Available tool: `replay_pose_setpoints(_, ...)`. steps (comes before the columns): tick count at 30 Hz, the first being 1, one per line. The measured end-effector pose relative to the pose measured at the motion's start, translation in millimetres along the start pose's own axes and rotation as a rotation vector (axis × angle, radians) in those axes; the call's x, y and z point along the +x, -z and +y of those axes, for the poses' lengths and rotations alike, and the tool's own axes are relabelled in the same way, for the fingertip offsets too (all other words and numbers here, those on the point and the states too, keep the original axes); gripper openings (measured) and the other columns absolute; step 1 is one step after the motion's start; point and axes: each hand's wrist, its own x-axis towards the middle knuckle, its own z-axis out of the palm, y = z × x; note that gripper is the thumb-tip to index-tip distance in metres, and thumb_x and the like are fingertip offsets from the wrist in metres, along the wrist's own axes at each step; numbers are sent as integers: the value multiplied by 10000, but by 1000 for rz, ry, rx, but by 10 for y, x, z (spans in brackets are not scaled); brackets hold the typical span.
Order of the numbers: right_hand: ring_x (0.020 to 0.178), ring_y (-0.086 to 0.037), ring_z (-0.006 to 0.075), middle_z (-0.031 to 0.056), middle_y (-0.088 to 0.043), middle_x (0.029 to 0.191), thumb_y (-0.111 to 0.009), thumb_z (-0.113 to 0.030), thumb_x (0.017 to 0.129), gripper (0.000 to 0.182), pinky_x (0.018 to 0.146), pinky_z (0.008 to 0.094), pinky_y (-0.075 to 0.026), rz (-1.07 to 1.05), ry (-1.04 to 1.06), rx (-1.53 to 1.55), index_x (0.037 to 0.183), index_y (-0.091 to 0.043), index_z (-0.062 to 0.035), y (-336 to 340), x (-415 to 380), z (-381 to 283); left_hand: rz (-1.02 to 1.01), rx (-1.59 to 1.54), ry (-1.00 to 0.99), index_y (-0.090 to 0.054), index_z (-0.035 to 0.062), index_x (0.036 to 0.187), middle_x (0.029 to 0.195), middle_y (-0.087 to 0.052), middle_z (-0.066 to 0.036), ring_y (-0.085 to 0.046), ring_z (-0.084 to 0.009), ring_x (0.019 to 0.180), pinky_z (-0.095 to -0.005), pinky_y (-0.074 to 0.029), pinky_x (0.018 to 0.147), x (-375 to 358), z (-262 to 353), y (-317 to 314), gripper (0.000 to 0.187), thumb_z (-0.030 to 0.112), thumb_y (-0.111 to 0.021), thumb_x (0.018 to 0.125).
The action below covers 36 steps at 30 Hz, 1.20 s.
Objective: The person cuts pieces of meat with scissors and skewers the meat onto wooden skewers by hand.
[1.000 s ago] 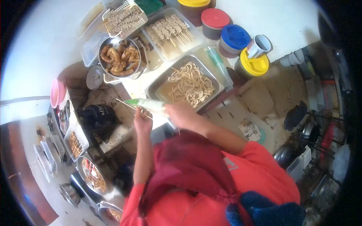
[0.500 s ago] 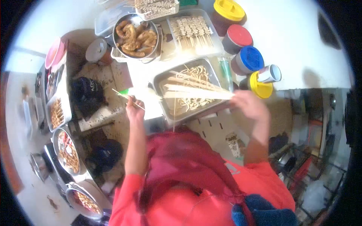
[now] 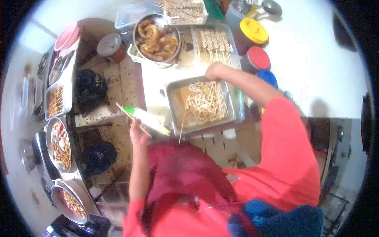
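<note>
My left hand (image 3: pixel 139 132) is closed around a thin bamboo skewer (image 3: pixel 124 111) and a white plastic packet (image 3: pixel 148 118) with a green end. Pale stick ends show at the packet's lower right. At the far right corner of the metal tray (image 3: pixel 170 103), my right hand (image 3: pixel 216 72) is closed at the upper ends of several bamboo skewers (image 3: pixel 221 98), which lie along the tray's right side. Pale, curled strips of food (image 3: pixel 202 102) sit in brownish liquid there. One lone skewer (image 3: pixel 182 123) leans over the tray's near left edge.
Behind the tray stand a pot of brown cooked pieces (image 3: pixel 158 39) and a plastic container of filled skewers (image 3: pixel 213 41). Jars with yellow (image 3: pixel 254 31), red (image 3: pixel 259 57) and blue lids (image 3: pixel 267 78) line the right. Pans of food (image 3: pixel 59 144) sit on the left counter.
My right hand has moved from right of the tray to its far corner, and the skewers now lie lengthwise along the right side. My left hand has lowered slightly, still holding the packet.
</note>
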Motion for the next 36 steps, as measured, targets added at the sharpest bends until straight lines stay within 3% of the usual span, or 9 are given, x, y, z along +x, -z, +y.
replay_pose_setpoints(3, 716, -626, 320, 153, -653, 779, -584, -123, 681, 155, 629, 412, -487, 99, 56, -7, 781, -681, -56, -247, 710, 144, 148, -76, -106, -519, 84, 1030, 884, -541, -84, -536, -164, 755, -300, -499, 658, -193, 121, 144, 236, 275, -508, 892)
replay_pose_setpoints(8, 1012, -502, 346, 193, -508, 1104, -614, -180, 704, 457, 845, 379, -419, 585, 181, 398, 1118, -501, -24, -225, 469, 63, 120, -2, -182, -482, 65, 1154, 1035, -523, -151, -505, -300, 993, -512, -404, 899, -246, 425, 855, 403, 346, -531, 869)
replay_pose_setpoints(11, 1049, -497, 338, 191, -520, 1118, -686, -246, 668, 565, 888, 376, -405, 867, -52, 566, 1138, -489, -3, -614, 552, -21, 120, -159, -123, -589, 132, 997, 842, -561, -4, -475, -121, 684, -263, -409, 629, -446, 494, 519, 174, 247, -531, 880)
replay_pose_setpoints(12, 1100, -469, 348, 187, -508, 1170, -711, -277, 658, 624, 945, 371, -374, 735, -271, 767, 1162, -476, 6, -677, 373, -200, 268, -152, -120, -587, 123, 996, 864, -573, -12, -504, -140, 724, -294, -429, 676, -548, 504, 250, 189, 263, -525, 885)
replay_pose_setpoints(14, 1159, -417, 359, 191, -481, 1218, -710, -309, 677, 649, 976, 400, -346, 483, -544, 860, 1199, -467, -11, -860, 112, -484, 106, -164, -104, -586, 110, 999, 887, -580, -28, -523, -167, 770, -334, -438, 746, -386, 581, 616, 204, 268, -529, 882)
replay_pose_setpoints(18, 1211, -356, 367, 209, -441, 1258, -616, -254, 770, 480, 968, 462, -338, 470, -846, 803, 1172, -493, -22, -1304, 236, -1086, 131, -171, -49, -579, 87, 1013, 919, -589, -60, -547, -213, 855, -400, -444, 832, -418, 607, 400, 233, 272, -537, 877)
replay_pose_setpoints(23, 1174, -415, 362, 219, -488, 1200, -485, -140, 840, 282, 920, 476, -378, 544, -710, 569, 1095, -531, -29, -1563, 409, -1223, 139, -92, -86, -572, 88, 1017, 879, -589, -47, -547, -192, 816, -374, -457, 772, -425, 692, 280, 232, 274, -530, 886)
replay_pose_setpoints(32, 955, -573, 357, 232, -596, 963, -497, -139, 827, 224, 786, 438, -452, 475, -906, 960, 1005, -530, -8, -1384, 207, -1431, 78, -118, -28, -584, 118, 989, 771, -564, 20, -445, -83, 587, -219, -381, 529, -269, 1114, 708, 172, 249, -521, 896)
replay_pose_setpoints(36, 892, -600, 336, 235, -603, 926, -531, -131, 790, 219, 749, 400, -470, 528, -751, 1065, 952, -563, 12, -1425, 438, -1901, 134, -123, -17, -586, 139, 961, 757, -539, 33, -415, -68, 569, -197, -346, 493, -369, 1487, 628, 127, 225, -513, 902)
